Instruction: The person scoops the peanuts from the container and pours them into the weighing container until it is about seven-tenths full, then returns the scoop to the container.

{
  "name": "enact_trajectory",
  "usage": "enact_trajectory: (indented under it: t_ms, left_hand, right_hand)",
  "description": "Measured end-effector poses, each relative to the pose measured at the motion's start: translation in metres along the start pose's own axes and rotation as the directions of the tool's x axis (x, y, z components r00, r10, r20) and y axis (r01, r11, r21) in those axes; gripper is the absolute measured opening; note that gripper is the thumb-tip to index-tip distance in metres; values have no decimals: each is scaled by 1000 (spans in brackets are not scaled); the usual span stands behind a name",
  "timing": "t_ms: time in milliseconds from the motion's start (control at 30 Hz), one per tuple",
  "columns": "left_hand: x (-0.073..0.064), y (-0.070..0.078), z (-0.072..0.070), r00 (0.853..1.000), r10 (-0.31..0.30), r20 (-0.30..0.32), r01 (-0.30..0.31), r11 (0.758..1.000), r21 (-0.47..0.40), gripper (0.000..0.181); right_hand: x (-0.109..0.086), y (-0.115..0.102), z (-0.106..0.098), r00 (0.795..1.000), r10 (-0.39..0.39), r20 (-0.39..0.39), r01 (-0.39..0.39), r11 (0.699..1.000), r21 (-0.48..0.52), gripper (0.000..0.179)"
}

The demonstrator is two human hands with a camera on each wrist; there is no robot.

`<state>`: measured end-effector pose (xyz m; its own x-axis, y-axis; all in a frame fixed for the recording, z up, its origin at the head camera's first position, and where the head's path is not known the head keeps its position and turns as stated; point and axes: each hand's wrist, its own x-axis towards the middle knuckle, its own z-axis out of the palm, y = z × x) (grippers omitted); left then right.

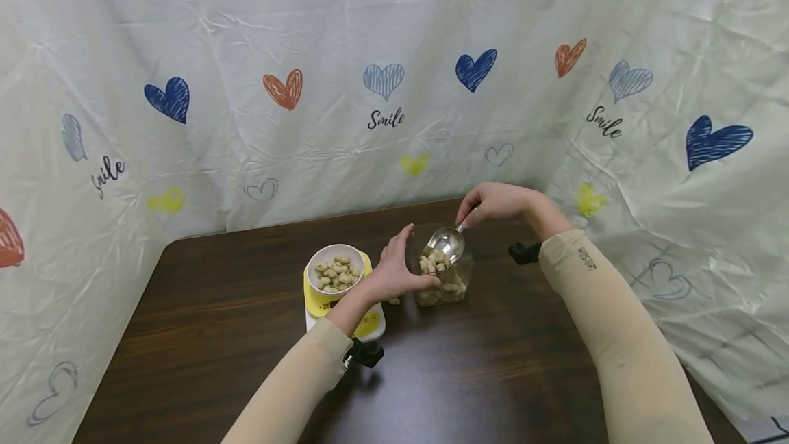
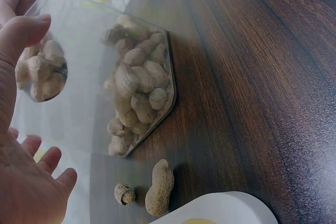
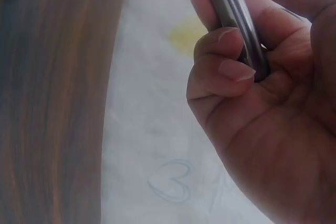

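Note:
My right hand [image 1: 496, 201] grips the handle of a metal scoop [image 1: 453, 242]. Its fingers curl around the handle [image 3: 236, 19] in the right wrist view. Peanuts [image 1: 434, 262] lie in the scoop, whose bowl is tilted down inside a clear plastic container [image 2: 86, 119]. More peanuts [image 2: 139, 77] cover the container's bottom. My left hand [image 1: 394, 273] is at the container's left side, thumb and fingers spread wide beside its opening. A white bowl [image 1: 312, 281] of peanuts sits on a yellow and white kitchen scale [image 1: 370, 326], left of that hand.
Two loose peanuts, a long one [image 2: 159, 187] and a small one [image 2: 125, 194], lie on the dark wooden table [image 1: 234, 334] between scale and container. A white curtain [image 1: 333, 129] printed with hearts hangs behind the table and along its right side.

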<state>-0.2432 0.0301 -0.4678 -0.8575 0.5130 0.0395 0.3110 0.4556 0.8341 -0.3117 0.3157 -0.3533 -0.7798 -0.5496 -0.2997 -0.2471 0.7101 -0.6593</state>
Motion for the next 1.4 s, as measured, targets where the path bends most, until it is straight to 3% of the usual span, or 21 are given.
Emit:
enact_trajectory:
  t_ms: [233,733,1400]
  left_hand:
    - [0,-1,0,1000,-2,-3,2,1000,5,120]
    - [0,0,1,1000,-10,-1,10,1000,8,121]
    - [-1,1,0,1000,-20,8,20,1000,14,124]
  right_hand:
    - [0,7,2,1000,5,9,-5,999,48,19]
    - [0,4,1,999,28,17,-28,1000,1,23]
    - [-8,2,-21,1000,-4,-26,4,1000,-16,22]
